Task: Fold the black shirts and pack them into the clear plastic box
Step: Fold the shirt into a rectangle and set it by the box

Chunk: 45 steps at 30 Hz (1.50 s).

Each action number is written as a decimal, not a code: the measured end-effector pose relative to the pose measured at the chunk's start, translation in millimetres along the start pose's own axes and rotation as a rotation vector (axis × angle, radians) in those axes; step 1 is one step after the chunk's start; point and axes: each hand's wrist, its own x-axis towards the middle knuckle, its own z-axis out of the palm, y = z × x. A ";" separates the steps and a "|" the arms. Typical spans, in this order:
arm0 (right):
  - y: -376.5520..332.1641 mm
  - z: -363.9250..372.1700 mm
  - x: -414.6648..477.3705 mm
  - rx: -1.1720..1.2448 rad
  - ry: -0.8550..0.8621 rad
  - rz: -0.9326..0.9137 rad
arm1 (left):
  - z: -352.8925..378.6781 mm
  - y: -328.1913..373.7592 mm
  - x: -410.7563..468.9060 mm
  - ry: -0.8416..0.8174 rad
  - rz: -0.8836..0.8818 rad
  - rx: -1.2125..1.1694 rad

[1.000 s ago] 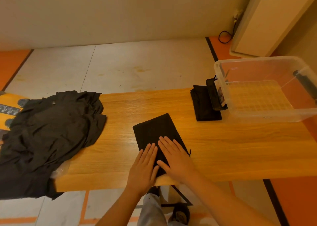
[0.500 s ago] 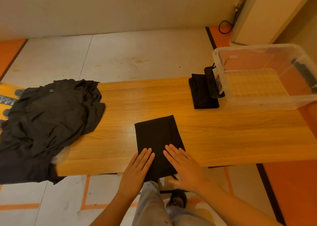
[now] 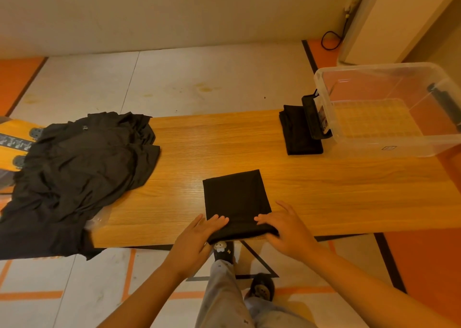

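Observation:
A folded black shirt lies as a narrow rectangle on the wooden table, its near end hanging over the front edge. My left hand grips that near end at its left corner, fingers on top. My right hand grips the right corner the same way. A heap of unfolded black shirts covers the table's left end. Another folded black shirt lies next to the clear plastic box, which stands at the far right of the table with nothing inside.
The box's black latch handle rests over the folded shirt beside it. A crumpled clear plastic bag peeks from under the heap. A white cabinet and a black cable stand by the wall. My legs and slippers are below the table edge.
Both hands slid back from flat on the shirt to its near end and now curl around it at the table's edge. The view shifted slightly.

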 end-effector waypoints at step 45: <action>-43.3 -7.5 62.3 0.041 0.398 0.528 | -23.6 3.0 93.0 0.560 -0.409 -0.088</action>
